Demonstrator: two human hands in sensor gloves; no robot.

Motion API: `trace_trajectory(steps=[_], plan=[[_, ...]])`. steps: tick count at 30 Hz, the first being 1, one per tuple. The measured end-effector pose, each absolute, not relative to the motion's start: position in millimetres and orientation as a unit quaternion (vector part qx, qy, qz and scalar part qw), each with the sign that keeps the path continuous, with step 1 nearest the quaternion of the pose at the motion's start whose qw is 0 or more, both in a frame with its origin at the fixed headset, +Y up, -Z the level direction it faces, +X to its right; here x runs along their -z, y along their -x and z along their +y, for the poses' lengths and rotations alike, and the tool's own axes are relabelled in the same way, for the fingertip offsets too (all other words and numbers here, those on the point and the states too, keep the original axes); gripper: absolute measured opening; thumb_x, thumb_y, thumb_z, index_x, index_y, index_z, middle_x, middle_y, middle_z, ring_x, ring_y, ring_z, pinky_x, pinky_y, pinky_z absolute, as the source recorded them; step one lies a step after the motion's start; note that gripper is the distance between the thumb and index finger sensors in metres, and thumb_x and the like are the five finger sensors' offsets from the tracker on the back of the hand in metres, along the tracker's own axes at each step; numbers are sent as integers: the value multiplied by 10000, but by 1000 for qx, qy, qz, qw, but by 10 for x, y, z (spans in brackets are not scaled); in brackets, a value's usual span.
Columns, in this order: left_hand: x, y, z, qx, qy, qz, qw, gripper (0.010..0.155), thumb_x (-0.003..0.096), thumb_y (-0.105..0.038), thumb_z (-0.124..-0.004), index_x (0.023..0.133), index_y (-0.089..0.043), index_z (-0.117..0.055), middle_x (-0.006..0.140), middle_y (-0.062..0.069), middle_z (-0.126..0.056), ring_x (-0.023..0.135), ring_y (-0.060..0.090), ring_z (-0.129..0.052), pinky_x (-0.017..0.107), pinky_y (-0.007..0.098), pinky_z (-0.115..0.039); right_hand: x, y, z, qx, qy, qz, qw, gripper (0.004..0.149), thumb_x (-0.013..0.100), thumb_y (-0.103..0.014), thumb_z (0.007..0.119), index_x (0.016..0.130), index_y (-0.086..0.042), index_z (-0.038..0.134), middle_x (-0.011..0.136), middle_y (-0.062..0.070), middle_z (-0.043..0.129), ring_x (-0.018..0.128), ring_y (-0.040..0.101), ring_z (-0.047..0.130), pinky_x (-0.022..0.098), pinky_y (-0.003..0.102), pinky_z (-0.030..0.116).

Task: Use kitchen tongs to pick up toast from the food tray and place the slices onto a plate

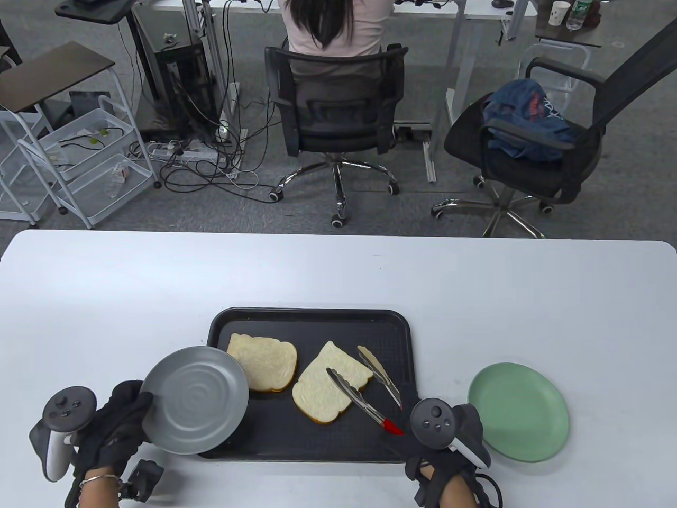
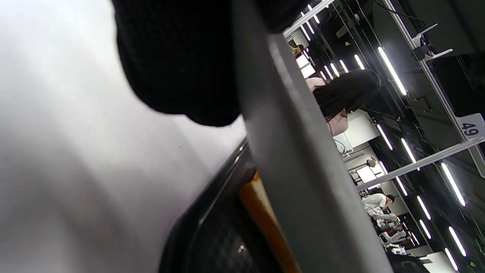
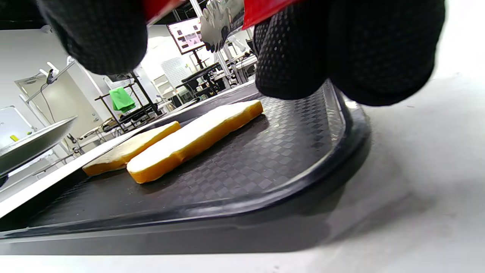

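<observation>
Two toast slices lie on the black food tray (image 1: 312,318): one (image 1: 263,362) at the left, one (image 1: 330,383) in the middle. My right hand (image 1: 447,439) grips the red-handled metal tongs (image 1: 365,389) at the tray's near right corner; the tongs are spread, one arm over the middle slice's right edge. My left hand (image 1: 113,423) holds a grey plate (image 1: 195,399) by its left rim, tilted above the tray's left side. The right wrist view shows both slices (image 3: 195,138) low on the tray (image 3: 265,178) and the plate (image 3: 30,144). The plate's edge (image 2: 303,170) fills the left wrist view.
A green plate (image 1: 518,411) sits on the white table to the right of the tray. Beyond the table's far edge stand office chairs (image 1: 338,121), a seated person (image 1: 330,26), a wire trolley (image 1: 79,159) and floor cables.
</observation>
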State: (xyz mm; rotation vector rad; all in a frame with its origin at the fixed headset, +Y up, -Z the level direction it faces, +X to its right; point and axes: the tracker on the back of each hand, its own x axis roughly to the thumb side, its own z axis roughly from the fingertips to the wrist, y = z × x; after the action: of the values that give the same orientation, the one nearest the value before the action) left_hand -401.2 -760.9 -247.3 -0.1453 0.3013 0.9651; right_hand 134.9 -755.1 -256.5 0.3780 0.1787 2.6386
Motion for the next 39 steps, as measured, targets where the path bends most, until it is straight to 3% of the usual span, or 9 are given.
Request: trace_trajectory(steps=[11,21,30,39], plan=[[2472,4096,-7654,-486,66,150,858,499,607,-333,-670,1047,-119,-572,821,89,-912,452,163,-1100,304,188,-1011,2630,-1289,-7388,-944,-131,81,290,965,364,-555,802,971,78,400,739,389,746,353,358,950,210,464,878],[2461,4108,-7633,-491,57,153,856,500,606,-331,-671,1046,-115,-572,819,93,-913,448,166,-1101,302,191,-1011,2781,-1632,-7245,-906,-86,160,381,927,401,-563,750,955,111,438,664,413,782,255,362,966,120,447,888],[2453,4117,-7610,-499,52,149,852,499,605,-328,-673,1045,-112,-577,816,98,-915,444,170,-1101,297,196,-1010,2925,-1929,-7457,-873,-21,269,405,886,429,-554,714,925,147,497,597,427,814,183,373,973,59,451,885],[2447,4116,-7603,-498,54,151,852,500,604,-327,-675,1045,-110,-578,815,99,-915,442,174,-1100,296,199,-1009,3096,-2039,-7734,-865,19,284,413,857,435,-545,708,909,147,532,581,425,823,167,386,969,48,460,877]])
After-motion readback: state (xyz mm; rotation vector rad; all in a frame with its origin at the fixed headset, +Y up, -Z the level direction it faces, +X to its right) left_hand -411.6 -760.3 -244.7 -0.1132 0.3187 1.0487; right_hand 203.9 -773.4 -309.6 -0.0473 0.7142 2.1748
